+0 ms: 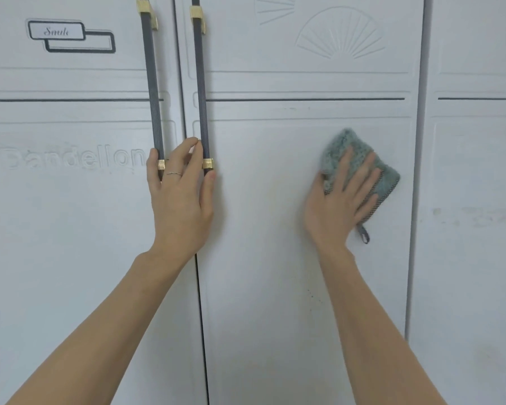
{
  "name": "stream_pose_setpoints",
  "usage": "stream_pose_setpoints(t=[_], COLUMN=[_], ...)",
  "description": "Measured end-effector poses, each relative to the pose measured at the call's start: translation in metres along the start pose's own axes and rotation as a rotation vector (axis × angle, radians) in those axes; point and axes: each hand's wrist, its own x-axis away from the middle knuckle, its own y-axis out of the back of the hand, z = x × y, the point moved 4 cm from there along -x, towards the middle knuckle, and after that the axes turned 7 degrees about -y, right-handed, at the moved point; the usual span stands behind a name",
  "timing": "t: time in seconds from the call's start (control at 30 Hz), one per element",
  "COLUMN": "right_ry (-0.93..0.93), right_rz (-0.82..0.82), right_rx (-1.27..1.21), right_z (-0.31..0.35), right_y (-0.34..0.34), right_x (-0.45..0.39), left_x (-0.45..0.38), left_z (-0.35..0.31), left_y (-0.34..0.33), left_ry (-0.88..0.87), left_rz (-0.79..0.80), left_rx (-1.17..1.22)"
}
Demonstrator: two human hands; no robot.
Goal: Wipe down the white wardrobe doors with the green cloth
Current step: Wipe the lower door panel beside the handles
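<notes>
The right hand pressed flat, fingers straight and spread, on a fluffy green cloth with a dark striped edge, holding it against the middle white wardrobe door. The cloth lay toward three o'clock of the door's lower panel, its small grey hanging loop dangling at five o'clock of the hand. The left hand rested open between the two long grey ribbed handles, fingers loosely extended, the little finger against the left handle and the thumb touching the right handle's gold-coloured end. A thin ring showed on one finger. At ten o'clock, the left white door carried embossed lettering.
</notes>
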Motion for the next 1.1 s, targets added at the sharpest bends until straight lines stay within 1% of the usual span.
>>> stream_pose_setpoints(t=[0.03,0.07,0.1,0.17,0.2,0.27,0.33,0.37,0.4,0.43,0.53,0.63,0.7,0.73,0.77,0.8,0.9,1.0,1.07,1.1], right_ry=[0.065,0.202,0.383,0.730,0.858,1.026,1.102,1.084,1.012,0.891,0.453,0.063,-0.081,-0.091,-0.035,0.080,0.528,0.890,1.106,1.171], right_rz=[-0.024,-0.032,-0.005,0.114,0.163,0.212,0.227,0.218,0.193,0.159,0.055,0.038,0.005,-0.011,-0.019,-0.008,0.092,0.203,0.235,0.245], right_rx=[0.039,0.081,0.115,0.175,0.201,0.221,0.210,0.212,0.209,0.196,0.124,-0.007,-0.056,-0.058,-0.039,-0.002,0.129,0.218,0.256,0.259], right_z=[0.015,0.029,0.040,0.047,0.043,0.029,0.017,0.011,0.005,-0.002,-0.033,-0.049,-0.041,-0.030,-0.018,-0.004,0.027,0.021,0.005,-0.002], right_y=[-0.005,-0.011,-0.019,-0.037,-0.043,-0.047,-0.043,-0.039,-0.034,-0.027,-0.004,0.008,0.006,0.003,-0.001,-0.007,-0.032,-0.050,-0.050,-0.046], right_x=[0.015,0.036,0.061,0.113,0.134,0.152,0.139,0.125,0.107,0.086,0.026,-0.004,0.001,0.011,0.023,0.040,0.107,0.161,0.166,0.159], left_x=[0.000,0.000,0.000,-0.001,-0.001,-0.001,0.001,0.001,0.001,0.001,0.002,0.003,0.005,0.007,0.009,0.010,0.015,0.020,0.023,0.026], left_z=[0.000,0.001,0.002,0.004,0.004,0.003,0.002,0.002,0.001,0.001,-0.002,-0.003,-0.002,0.000,0.001,0.002,0.008,0.006,0.003,0.002], left_y=[0.001,0.001,0.001,0.002,0.002,0.002,0.002,0.002,0.001,0.001,0.002,0.004,0.007,0.009,0.010,0.012,0.015,0.014,0.013,0.012], left_ry=[0.000,-0.003,-0.008,-0.017,-0.017,-0.012,-0.006,-0.003,-0.002,-0.001,0.000,0.007,-0.014,-0.041,-0.068,-0.091,-0.123,-0.128,-0.126,-0.119], left_rz=[-0.001,0.003,0.008,0.009,0.008,0.001,-0.007,-0.010,-0.011,-0.011,-0.017,0.013,0.055,0.078,0.099,0.119,0.166,0.181,0.171,0.167], left_rx=[0.002,0.005,0.008,0.007,0.006,0.002,-0.001,-0.002,-0.003,-0.004,-0.012,0.008,0.015,0.004,-0.004,-0.010,-0.024,-0.031,-0.034,-0.032])
